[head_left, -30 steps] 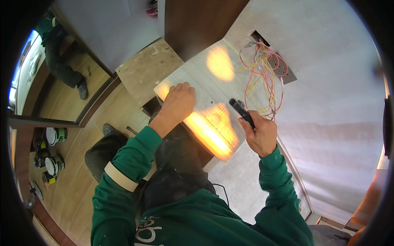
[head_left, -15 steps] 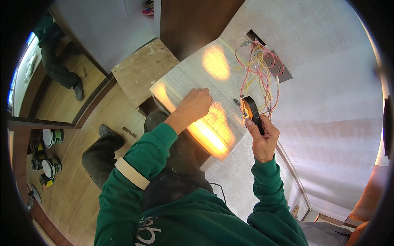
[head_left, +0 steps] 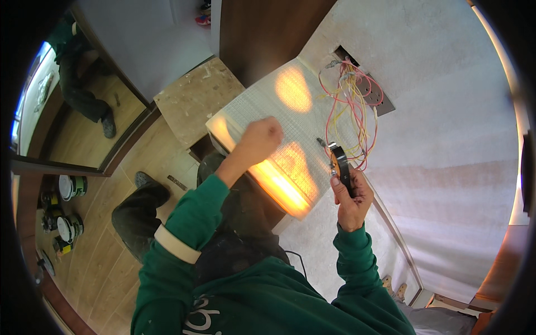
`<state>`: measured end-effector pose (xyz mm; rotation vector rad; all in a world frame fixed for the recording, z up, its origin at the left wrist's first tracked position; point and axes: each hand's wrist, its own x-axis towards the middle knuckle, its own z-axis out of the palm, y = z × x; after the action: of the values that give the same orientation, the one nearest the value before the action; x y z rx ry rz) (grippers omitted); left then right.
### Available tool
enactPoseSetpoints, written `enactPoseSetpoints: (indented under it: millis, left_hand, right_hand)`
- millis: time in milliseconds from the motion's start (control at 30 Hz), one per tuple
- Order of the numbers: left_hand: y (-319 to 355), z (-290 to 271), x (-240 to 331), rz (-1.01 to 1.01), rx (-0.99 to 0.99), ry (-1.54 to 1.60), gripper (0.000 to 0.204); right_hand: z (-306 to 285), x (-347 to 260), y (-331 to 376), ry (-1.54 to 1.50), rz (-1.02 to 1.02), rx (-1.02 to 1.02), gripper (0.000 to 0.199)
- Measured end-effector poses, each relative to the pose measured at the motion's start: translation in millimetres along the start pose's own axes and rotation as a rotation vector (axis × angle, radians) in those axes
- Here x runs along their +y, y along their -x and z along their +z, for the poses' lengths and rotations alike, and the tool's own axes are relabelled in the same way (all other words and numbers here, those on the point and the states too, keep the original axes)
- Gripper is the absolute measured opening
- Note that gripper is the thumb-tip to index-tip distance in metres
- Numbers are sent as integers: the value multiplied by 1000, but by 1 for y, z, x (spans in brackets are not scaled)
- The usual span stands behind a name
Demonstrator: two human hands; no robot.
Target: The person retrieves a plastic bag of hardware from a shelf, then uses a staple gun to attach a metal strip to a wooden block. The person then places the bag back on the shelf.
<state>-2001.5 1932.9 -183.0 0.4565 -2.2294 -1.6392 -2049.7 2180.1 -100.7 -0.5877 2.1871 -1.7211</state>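
Pale, patchy wall (head_left: pixel 446 100) at right, wood-look floor (head_left: pixel 111 268) at left, tubs (head_left: pixel 70 228) standing on it by the far-left edge. Mirror (head_left: pixel 70 134) at upper left shows a trousered leg. Dark brown panel (head_left: pixel 262 28) at top centre.

Mid-view: a mesh-textured box (head_left: pixel 258 100), glowing orange along its near edge and in patches on top. Stained board (head_left: pixel 198 92) just beyond its left corner.

Right hand (head_left: pixel 354 202): closed around the lower end of a black-and-orange tool (head_left: pixel 344 170), thumb on the near side, fingers wrapped behind. Tool points up and slightly left, its upper end clear of the grip, seen over the box's right margin. Dark smudges on the fingers.

Left hand (head_left: pixel 260 142): above or on the box top, contact cannot be told; fingers curled in, blurred. Cannot tell how tightly they close or whether they hold anything. Tool lies to this hand's right, well apart from it.

Small dark piece (head_left: pixel 321 142) just left of the tool's tip. Pink and yellow wires (head_left: pixel 357 125) hang from a wall opening beside a grey plate (head_left: pixel 386 106), loops dropping near the tool's upper end.
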Motion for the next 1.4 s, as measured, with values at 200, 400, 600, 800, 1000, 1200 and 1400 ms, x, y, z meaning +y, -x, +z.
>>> enactPoseSetpoints:
  millis: [200,400,600,800,1000,1200,1400]
  left_hand:
    - [56,-60,18,-352,156,871,10]
    - [118,-90,34,-504,276,1026,14]
    - [163,-126,60,-479,261,1174,18]
    - [199,-166,94,-414,280,997,27]
    - [230,-185,106,-258,210,813,18]
    - [245,-184,96,-191,375,777,13]
    - [253,-170,67,-173,646,1046,10]
  right_hand:
    - [38,-7,2,25,-157,-170,19]
    - [81,-29,-7,203,-722,-301,23]
    - [121,-61,-8,240,-1010,-453,31]
    - [154,-92,-3,301,-1219,-603,36]
    - [181,-112,2,296,-1328,-670,36]
    - [198,-120,7,335,-1283,-738,37]
    - [224,-107,34,-459,199,-868,43]
